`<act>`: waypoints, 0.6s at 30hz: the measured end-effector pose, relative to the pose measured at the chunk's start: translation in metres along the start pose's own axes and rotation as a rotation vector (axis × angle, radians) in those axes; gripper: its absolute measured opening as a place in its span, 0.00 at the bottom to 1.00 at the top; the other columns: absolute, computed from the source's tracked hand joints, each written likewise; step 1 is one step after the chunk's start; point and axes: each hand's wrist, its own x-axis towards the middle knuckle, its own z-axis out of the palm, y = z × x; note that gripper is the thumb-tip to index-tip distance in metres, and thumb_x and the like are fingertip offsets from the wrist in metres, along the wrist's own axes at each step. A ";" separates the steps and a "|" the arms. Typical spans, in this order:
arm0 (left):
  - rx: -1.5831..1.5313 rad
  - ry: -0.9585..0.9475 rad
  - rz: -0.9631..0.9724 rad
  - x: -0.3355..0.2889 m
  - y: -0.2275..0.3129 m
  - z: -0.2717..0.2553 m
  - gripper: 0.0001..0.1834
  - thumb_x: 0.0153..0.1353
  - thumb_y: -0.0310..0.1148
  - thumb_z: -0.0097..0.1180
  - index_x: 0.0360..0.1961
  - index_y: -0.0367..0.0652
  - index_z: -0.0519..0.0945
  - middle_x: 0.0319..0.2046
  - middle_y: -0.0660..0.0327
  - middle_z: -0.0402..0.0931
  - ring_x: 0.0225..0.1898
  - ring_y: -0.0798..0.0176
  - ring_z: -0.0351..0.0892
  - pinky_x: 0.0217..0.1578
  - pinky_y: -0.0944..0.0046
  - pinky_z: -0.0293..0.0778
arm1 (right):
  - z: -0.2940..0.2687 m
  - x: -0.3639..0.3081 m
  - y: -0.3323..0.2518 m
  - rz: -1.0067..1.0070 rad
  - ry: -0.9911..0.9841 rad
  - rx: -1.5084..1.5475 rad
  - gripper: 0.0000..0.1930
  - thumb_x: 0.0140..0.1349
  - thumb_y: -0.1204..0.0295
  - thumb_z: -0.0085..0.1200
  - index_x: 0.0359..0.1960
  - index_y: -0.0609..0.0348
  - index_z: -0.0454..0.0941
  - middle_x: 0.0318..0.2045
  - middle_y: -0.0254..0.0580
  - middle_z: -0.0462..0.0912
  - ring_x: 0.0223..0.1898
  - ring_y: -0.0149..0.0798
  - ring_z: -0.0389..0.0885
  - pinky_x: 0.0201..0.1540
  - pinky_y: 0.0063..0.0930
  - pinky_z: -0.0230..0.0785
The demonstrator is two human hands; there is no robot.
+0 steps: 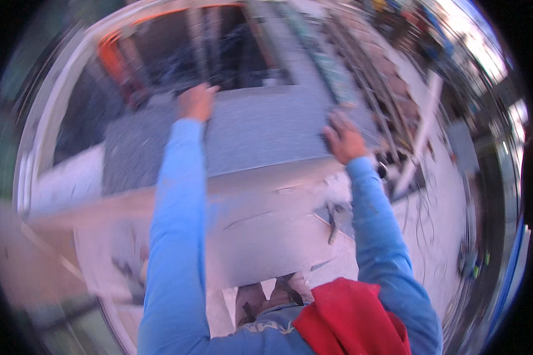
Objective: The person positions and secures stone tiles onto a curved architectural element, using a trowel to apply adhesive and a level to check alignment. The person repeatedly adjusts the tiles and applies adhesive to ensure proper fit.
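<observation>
A grey speckled slab lies flat on top of a pale block-like base in front of me. At the slab's far edge, beside a dark opening, my left hand is closed, its fingers curled over that edge; motion blur softens the detail. My right hand rests on the right end of the slab, with thumb and fingers apart. Both arms reach forward in blue sleeves. A red cloth hangs at my chest.
Beyond the slab, a dark opening has an orange rim piece at its left. A green strip and long bars lie at the far right. A pale post leans there; cables trail on the floor.
</observation>
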 end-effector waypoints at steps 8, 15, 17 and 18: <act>0.087 -0.009 0.143 0.005 -0.007 -0.006 0.21 0.74 0.45 0.44 0.38 0.38 0.79 0.37 0.40 0.80 0.43 0.32 0.77 0.42 0.37 0.70 | -0.014 -0.064 0.035 0.125 0.180 -0.242 0.36 0.73 0.44 0.38 0.67 0.65 0.67 0.70 0.53 0.65 0.74 0.52 0.58 0.75 0.55 0.45; 0.095 -0.033 0.053 0.006 0.002 -0.016 0.24 0.73 0.47 0.47 0.36 0.33 0.79 0.37 0.35 0.80 0.43 0.29 0.77 0.42 0.36 0.69 | -0.032 -0.079 0.050 0.259 0.133 -0.311 0.40 0.71 0.39 0.36 0.69 0.62 0.66 0.72 0.52 0.62 0.75 0.50 0.55 0.75 0.57 0.43; 0.058 -0.024 0.060 0.008 0.001 -0.010 0.24 0.72 0.47 0.47 0.35 0.34 0.80 0.36 0.36 0.80 0.42 0.29 0.78 0.41 0.35 0.69 | -0.030 -0.079 0.055 0.251 0.088 -0.295 0.40 0.71 0.39 0.36 0.70 0.62 0.64 0.73 0.52 0.61 0.76 0.49 0.54 0.75 0.56 0.43; 0.042 0.001 0.059 0.007 -0.003 -0.009 0.24 0.72 0.47 0.47 0.35 0.34 0.80 0.35 0.36 0.80 0.42 0.29 0.78 0.41 0.35 0.69 | -0.030 -0.078 0.058 0.255 0.093 -0.315 0.40 0.71 0.39 0.36 0.70 0.62 0.63 0.73 0.52 0.60 0.76 0.49 0.54 0.75 0.56 0.43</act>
